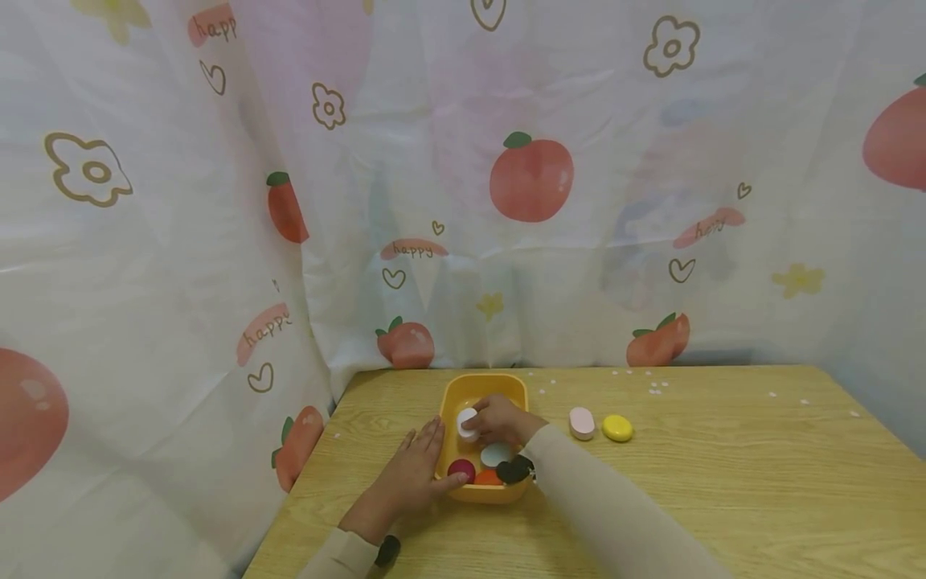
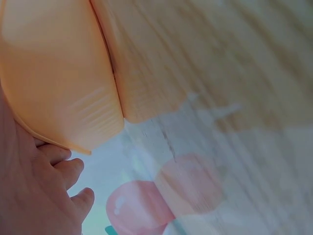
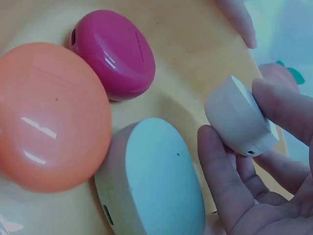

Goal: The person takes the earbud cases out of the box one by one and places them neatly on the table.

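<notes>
My right hand [image 1: 499,420] pinches a small white earbud case [image 3: 239,117] between thumb and fingers, inside a yellow-orange plastic basket [image 1: 485,378]. A port slot on the case's edge shows in the right wrist view. Also in the basket are a glossy magenta earbud case [image 3: 117,56], a round orange case [image 3: 51,117] and a pale green earbud case [image 3: 164,171], close together at its near end. My left hand [image 1: 407,480] rests along the basket's left side, fingers extended against the wall and thumb over the rim.
Right of the basket, a pale pink case [image 1: 581,424] and a yellow case [image 1: 617,428] lie side by side on the wooden table [image 1: 709,498]. Small white bits [image 1: 655,388] are scattered toward the back edge. A printed curtain [image 1: 463,161] hangs behind and to the left.
</notes>
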Available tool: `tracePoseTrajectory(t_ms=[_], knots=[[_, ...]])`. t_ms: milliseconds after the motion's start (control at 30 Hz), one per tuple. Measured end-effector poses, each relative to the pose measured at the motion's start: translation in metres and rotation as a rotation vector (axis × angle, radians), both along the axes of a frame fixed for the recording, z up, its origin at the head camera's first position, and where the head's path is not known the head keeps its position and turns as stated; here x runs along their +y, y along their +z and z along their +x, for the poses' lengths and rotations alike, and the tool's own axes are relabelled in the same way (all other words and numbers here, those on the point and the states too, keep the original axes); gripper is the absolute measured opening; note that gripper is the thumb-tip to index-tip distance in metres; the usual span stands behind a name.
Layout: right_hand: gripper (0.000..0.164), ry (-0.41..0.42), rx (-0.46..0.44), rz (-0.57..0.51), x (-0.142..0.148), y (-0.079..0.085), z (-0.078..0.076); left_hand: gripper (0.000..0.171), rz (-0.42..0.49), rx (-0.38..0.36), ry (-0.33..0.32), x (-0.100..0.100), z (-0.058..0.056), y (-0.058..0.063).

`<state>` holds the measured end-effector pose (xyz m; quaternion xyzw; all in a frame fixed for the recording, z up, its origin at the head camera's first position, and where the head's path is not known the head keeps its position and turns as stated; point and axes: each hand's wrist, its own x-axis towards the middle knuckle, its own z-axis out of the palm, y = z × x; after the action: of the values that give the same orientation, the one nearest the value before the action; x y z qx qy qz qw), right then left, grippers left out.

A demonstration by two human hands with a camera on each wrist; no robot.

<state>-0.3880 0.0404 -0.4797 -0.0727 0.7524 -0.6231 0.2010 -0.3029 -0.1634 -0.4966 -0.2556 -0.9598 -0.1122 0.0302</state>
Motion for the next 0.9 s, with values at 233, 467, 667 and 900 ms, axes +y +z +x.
tracePoseTrajectory(t_ms=[233, 467, 667, 900], knots=[[0.052, -0.061, -0.027, -0.036, 0.004, 0.001, 0.002, 0.099, -0.005, 0.011, -0.006, 0.001, -0.001, -0.002], [0.058, -0.072, -0.047, -0.096, 0.005, 0.004, 0.003, 0.101, -0.010, 0.008, 0.017, 0.001, -0.001, -0.002], [0.052, -0.088, -0.055, -0.120, 0.007, 0.009, 0.002, 0.098, -0.007, 0.022, 0.002, 0.001, 0.000, -0.001], [0.043, -0.070, -0.078, -0.140, 0.011, 0.020, 0.006, 0.099, -0.006, 0.019, 0.012, 0.002, -0.001, -0.003]])
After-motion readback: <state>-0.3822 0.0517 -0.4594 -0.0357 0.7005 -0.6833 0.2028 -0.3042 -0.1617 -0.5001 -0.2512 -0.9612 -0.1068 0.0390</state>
